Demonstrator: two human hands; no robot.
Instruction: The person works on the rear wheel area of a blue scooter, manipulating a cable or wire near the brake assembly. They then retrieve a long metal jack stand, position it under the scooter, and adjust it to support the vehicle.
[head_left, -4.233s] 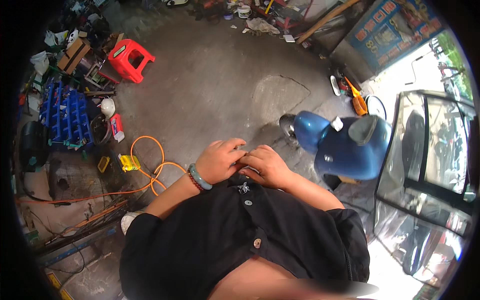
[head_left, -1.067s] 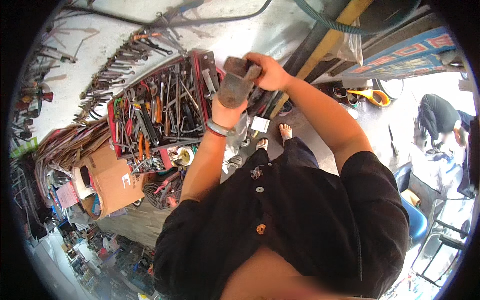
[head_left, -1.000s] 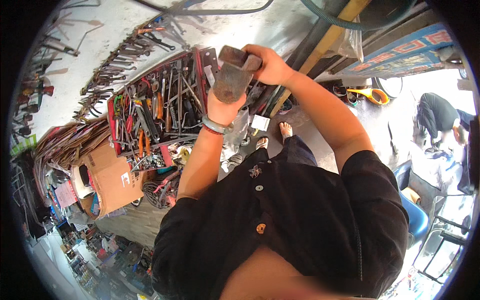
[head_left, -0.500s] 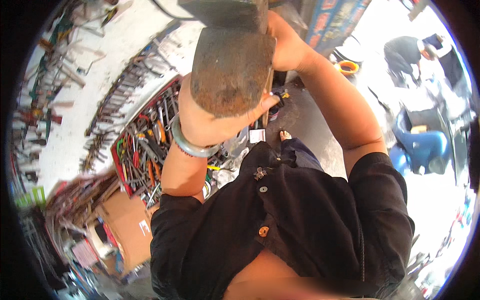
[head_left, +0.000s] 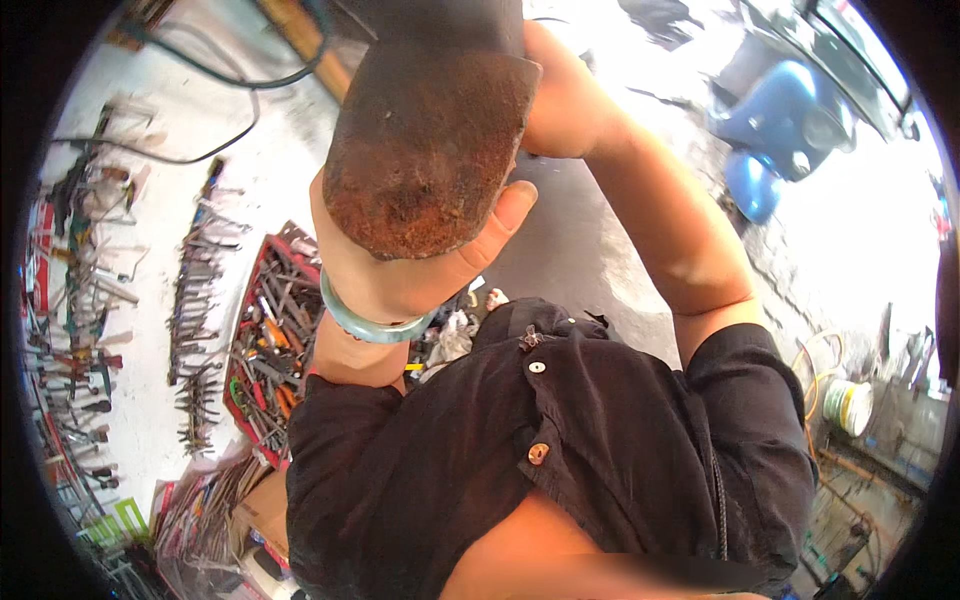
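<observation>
A heavy dark metal tool head with a broad, rusty, round-ended blade (head_left: pixel 425 150) hangs high in front of my chest. Its upper part runs out at the top of the view, so its exact kind does not show. My left hand (head_left: pixel 400 280) is wrapped under the blade, thumb along its lower right edge, the other fingers hidden behind it. A pale bangle (head_left: pixel 370 322) circles that wrist. My right hand (head_left: pixel 565 105) closes against the tool's right side, higher up; its fingertips are out of sight behind the metal.
Hand tools (head_left: pixel 195 310) hang in rows on the white wall at left. Below stands a red tray (head_left: pixel 235 395) heaped with tools. A dark cable (head_left: pixel 215 150) loops at upper left. Shiny blue bodywork (head_left: pixel 780 110) lies upper right, a pale round tub (head_left: pixel 848 407) at right.
My body has turned to the right, so the surroundings swing round and a person at the far right leaves view. The tool has shifted slightly left, still in both hands.
</observation>
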